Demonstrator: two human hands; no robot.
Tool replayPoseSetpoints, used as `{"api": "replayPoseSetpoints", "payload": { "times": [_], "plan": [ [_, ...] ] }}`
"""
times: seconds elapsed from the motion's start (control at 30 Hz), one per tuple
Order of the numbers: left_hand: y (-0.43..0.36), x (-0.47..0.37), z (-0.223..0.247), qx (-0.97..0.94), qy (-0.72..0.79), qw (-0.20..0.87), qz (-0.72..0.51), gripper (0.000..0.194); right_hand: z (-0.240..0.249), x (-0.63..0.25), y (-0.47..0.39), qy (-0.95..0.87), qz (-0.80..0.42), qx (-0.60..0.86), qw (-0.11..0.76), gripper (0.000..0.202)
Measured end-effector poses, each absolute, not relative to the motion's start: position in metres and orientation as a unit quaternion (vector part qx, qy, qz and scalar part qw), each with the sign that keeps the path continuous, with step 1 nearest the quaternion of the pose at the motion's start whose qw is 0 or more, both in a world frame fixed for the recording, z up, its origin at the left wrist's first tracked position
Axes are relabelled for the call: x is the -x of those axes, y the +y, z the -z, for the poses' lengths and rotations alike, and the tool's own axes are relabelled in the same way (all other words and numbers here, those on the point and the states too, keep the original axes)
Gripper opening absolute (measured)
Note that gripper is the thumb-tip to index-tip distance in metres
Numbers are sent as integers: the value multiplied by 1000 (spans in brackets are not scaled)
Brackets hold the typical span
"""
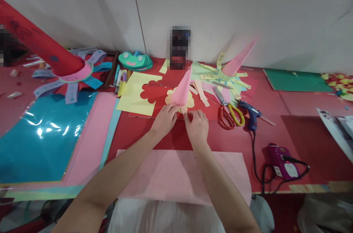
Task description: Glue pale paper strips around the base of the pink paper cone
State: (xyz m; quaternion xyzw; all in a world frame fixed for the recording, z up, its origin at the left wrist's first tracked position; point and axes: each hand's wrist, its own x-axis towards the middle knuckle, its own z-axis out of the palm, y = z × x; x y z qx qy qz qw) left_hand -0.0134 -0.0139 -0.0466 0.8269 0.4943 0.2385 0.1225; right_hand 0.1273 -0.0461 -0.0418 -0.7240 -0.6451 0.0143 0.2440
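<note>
A pink paper cone (182, 89) stands upright on a pale yellow scalloped paper flower (190, 101), over red card. My left hand (165, 118) is at the front left edge of the flower, its fingers bent together against the cone's base. Just to the right, my right hand (197, 124) has thumb and fingers closed at the flower's front edge, by a small pale tab. Whatever lies between the fingertips is too small to make out. A red scalloped shape (151, 93) lies left of the cone, partly over a yellow sheet (132, 95).
Scissors (227, 110) and a blue glue gun (250, 113) lie to the right, its cord running toward a purple power adapter (282, 161). Another pink cone (239, 60) stands behind. Pink paper (176, 174) lies in front; a red cone (66, 62) is at left.
</note>
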Motion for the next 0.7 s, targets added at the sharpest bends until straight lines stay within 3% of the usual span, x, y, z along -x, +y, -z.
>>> {"api": "replayPoseSetpoints", "payload": {
  "times": [0.33, 0.7],
  "plan": [
    [-16, 12, 48, -852, 470, 76, -218, 28, 42, -130, -49, -641, -49, 725, 246, 35],
    [-16, 11, 49, -852, 482, 58, -197, 27, 39, -129, -50, -635, -82, 728, 243, 29]
  ]
}}
